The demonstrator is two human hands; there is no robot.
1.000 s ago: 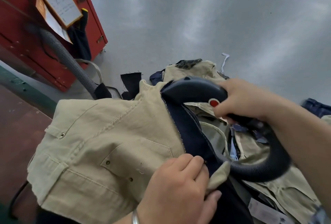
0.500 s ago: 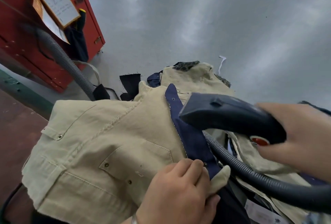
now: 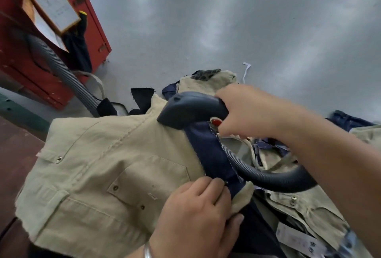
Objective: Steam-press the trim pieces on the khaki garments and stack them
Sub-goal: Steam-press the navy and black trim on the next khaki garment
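Navy trim (image 3: pixel 214 158) pinched by left grip (image 3: pixel 198 214); right grip (image 3: pixel 253 113) clasps steamer (image 3: pixel 189 109).

My right hand (image 3: pixel 253 113) grips the dark steamer head (image 3: pixel 189 109) against the upper end of the navy trim strip (image 3: pixel 212 154). My left hand (image 3: pixel 198 212) pins the strip's lower end onto the khaki garment (image 3: pixel 107 175). The steamer's ribbed hose (image 3: pixel 263 177) curves beside the strip.
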